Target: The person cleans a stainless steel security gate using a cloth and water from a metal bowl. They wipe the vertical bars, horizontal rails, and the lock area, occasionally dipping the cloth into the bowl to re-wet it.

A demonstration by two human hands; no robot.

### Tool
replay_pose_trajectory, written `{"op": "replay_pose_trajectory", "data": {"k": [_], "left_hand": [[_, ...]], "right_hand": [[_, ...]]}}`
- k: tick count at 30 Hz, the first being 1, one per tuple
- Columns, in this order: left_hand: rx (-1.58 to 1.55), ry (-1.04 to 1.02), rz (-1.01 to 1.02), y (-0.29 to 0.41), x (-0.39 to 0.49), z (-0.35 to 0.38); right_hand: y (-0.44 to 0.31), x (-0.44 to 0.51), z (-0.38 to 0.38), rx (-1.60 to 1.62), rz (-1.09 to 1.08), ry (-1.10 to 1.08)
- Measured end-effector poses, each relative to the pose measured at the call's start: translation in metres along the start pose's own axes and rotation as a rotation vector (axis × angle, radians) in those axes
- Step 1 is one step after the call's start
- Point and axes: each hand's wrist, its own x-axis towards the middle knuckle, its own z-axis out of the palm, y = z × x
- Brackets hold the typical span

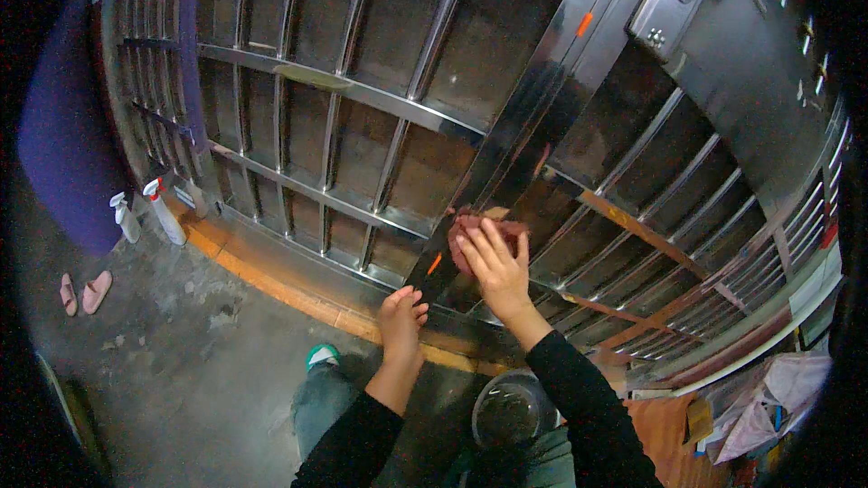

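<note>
A reddish-brown cloth (464, 264) lies bunched under my right hand (500, 268), which presses it flat against the lower part of a shiny metal door post (468, 193). Lower and to the left, my left hand (401, 322) is beside the foot of the same post. Its fingers are curled, and whether they hold or touch anything cannot be seen. A short orange mark (435, 263) shows on the post just above that hand. Barred metal panels (325, 142) extend to the left of the post, and a barred metal door (641, 217) is on the right.
An orange-tiled sill (271, 285) runs along the base. A round bucket (512, 410) stands by my legs. Two spray bottles (163, 213) and pink slippers (97, 291) are on the concrete floor (203, 379) at left. Plastic bags (773, 407) lie at lower right.
</note>
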Motion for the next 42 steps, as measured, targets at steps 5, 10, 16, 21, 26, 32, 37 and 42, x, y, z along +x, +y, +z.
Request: {"op": "replay_pose_trajectory", "data": {"k": [5, 10, 16, 21, 26, 32, 37, 42], "left_hand": [[-0.029, -0.035, -0.013, -0.003, -0.002, -0.001], [-0.017, -0.053, -0.04, -0.003, -0.001, 0.001], [-0.019, -0.044, -0.06, -0.003, 0.001, 0.0], [-0.029, -0.056, -0.039, -0.007, 0.001, -0.005], [-0.03, -0.037, -0.024, -0.002, 0.007, -0.009], [-0.108, 0.014, 0.045, 0.014, 0.008, -0.011], [-0.223, 0.082, 0.086, 0.028, 0.009, -0.017], [-0.27, 0.169, 0.159, 0.046, 0.01, -0.028]], "right_hand": [[0.051, 0.096, -0.062, -0.115, 0.029, 0.204], [0.089, 0.168, -0.084, -0.171, 0.15, 0.452], [0.049, 0.103, -0.04, -0.035, 0.092, 0.354], [0.03, 0.064, -0.031, 0.026, -0.141, 0.187], [0.073, 0.129, -0.056, -0.107, -0.055, 0.357], [0.07, 0.141, -0.049, -0.121, 0.059, 0.432], [0.024, 0.061, -0.007, 0.04, -0.105, 0.174], [0.017, 0.037, -0.005, 0.096, -0.305, 0.015]]}}
